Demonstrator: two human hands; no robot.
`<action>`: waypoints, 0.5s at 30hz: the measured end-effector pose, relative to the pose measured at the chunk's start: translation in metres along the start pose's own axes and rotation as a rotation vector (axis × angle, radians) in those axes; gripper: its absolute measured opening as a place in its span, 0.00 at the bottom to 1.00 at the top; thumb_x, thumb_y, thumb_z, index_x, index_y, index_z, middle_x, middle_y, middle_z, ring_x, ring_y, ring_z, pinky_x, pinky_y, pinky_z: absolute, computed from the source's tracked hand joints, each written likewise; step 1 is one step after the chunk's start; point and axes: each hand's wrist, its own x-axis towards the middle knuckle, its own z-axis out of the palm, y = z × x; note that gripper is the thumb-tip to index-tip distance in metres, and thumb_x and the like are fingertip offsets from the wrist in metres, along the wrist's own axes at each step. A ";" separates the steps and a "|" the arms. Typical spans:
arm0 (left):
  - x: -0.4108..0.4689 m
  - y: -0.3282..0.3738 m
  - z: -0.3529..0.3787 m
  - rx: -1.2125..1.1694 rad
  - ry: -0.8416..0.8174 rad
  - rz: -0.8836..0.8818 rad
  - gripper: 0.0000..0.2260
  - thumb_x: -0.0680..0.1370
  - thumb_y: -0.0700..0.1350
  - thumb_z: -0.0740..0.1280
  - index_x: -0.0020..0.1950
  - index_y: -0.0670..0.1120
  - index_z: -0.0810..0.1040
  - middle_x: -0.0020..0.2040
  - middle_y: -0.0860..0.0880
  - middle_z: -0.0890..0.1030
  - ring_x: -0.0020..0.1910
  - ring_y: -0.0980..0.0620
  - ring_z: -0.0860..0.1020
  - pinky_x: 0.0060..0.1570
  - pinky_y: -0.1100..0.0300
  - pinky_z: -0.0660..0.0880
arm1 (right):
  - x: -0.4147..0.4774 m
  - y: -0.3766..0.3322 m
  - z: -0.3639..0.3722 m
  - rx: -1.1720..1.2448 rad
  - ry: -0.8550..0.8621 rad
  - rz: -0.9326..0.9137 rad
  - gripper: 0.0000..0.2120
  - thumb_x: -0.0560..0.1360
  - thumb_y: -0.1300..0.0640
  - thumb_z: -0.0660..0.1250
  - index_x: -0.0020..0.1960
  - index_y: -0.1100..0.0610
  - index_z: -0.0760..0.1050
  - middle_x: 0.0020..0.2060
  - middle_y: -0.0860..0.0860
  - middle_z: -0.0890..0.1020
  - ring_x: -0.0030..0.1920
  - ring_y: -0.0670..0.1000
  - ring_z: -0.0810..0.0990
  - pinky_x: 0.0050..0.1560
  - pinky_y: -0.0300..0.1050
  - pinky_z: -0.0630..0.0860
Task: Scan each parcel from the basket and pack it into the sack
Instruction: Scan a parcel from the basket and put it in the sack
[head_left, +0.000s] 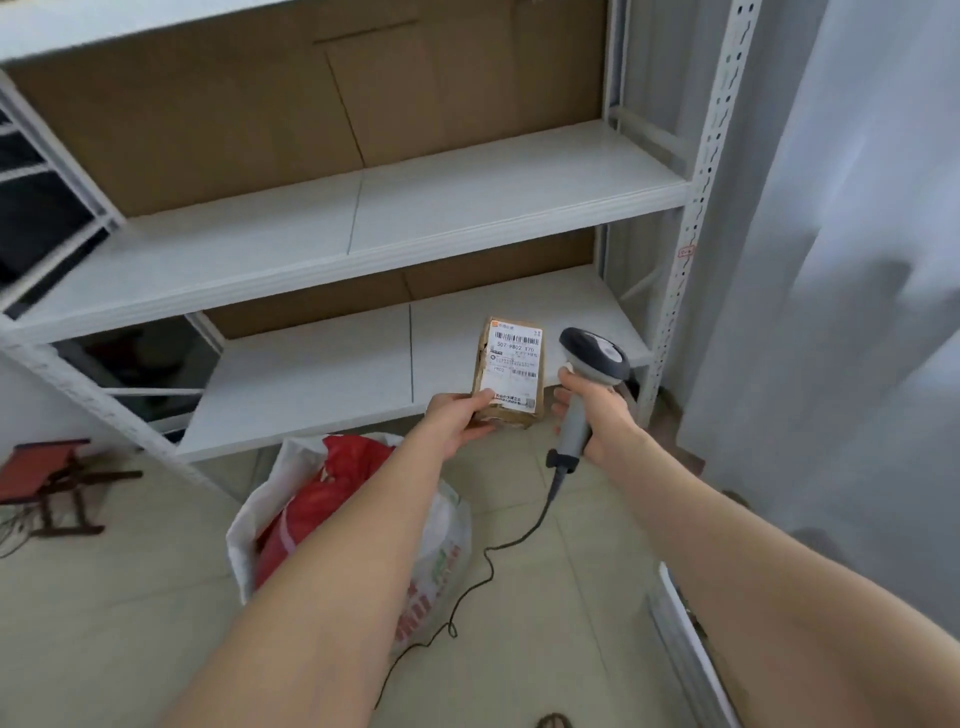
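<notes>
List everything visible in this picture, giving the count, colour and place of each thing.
parcel: one, brown with white label, in left hand
barcode scanner: one, grey, dark head, in right hand
scanner cable: one, black, across the floor
sack: one, white with red-green print, floor below parcel
bag: one, red, inside sack
shelving unit: one, white, behind the hands
stool: one, red-topped, floor far left
curtain: one, pale grey, right
left hand: one, fingers grip parcel
right hand: one, fingers round scanner handle

Person: left forearm (332, 561) and right forearm (753, 566) bare along their whole visible length; left hand (460, 421) and right hand (597, 415) bare too.
</notes>
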 end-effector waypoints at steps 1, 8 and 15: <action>-0.006 -0.005 -0.016 -0.011 0.019 -0.014 0.05 0.77 0.38 0.68 0.50 0.38 0.76 0.51 0.42 0.82 0.49 0.47 0.81 0.40 0.58 0.81 | -0.004 0.009 0.010 -0.011 -0.024 0.018 0.22 0.73 0.54 0.74 0.64 0.59 0.74 0.54 0.55 0.82 0.56 0.56 0.81 0.62 0.58 0.75; -0.035 -0.025 -0.124 -0.077 0.143 -0.072 0.08 0.78 0.44 0.66 0.51 0.39 0.76 0.51 0.41 0.81 0.47 0.47 0.81 0.38 0.56 0.81 | -0.026 0.065 0.088 -0.054 -0.172 0.128 0.12 0.73 0.56 0.75 0.53 0.55 0.75 0.46 0.53 0.82 0.52 0.54 0.82 0.49 0.53 0.77; -0.022 -0.026 -0.240 -0.125 0.243 -0.087 0.11 0.79 0.48 0.65 0.55 0.42 0.74 0.47 0.43 0.82 0.46 0.45 0.82 0.38 0.55 0.81 | -0.021 0.124 0.191 -0.111 -0.237 0.197 0.11 0.73 0.57 0.74 0.52 0.56 0.75 0.49 0.55 0.82 0.50 0.56 0.82 0.60 0.60 0.76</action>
